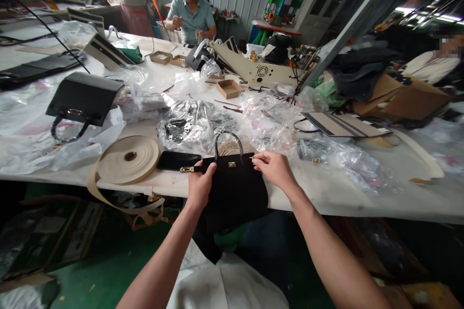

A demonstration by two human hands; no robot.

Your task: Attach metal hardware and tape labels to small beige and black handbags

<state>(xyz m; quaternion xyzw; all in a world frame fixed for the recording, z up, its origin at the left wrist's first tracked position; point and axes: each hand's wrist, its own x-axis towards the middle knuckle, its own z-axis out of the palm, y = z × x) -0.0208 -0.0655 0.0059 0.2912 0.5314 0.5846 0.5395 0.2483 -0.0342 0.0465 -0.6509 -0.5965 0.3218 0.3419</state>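
A black handbag with a single arched handle stands upright at the table's front edge, its gold clasp facing me. My left hand grips the bag's upper left side, thumb on top. A black strap end with a gold buckle plate sticks out to the left beside that hand. At the bag's upper right corner, my right hand pinches a small gold metal piece, too small to make out fully. Behind the left hand lies a black phone.
A beige tape roll lies to the left, its loose end hanging over the edge. Another black handbag, crumpled clear plastic and a small cardboard box cover the table. A person sits across; a metal post rises at right.
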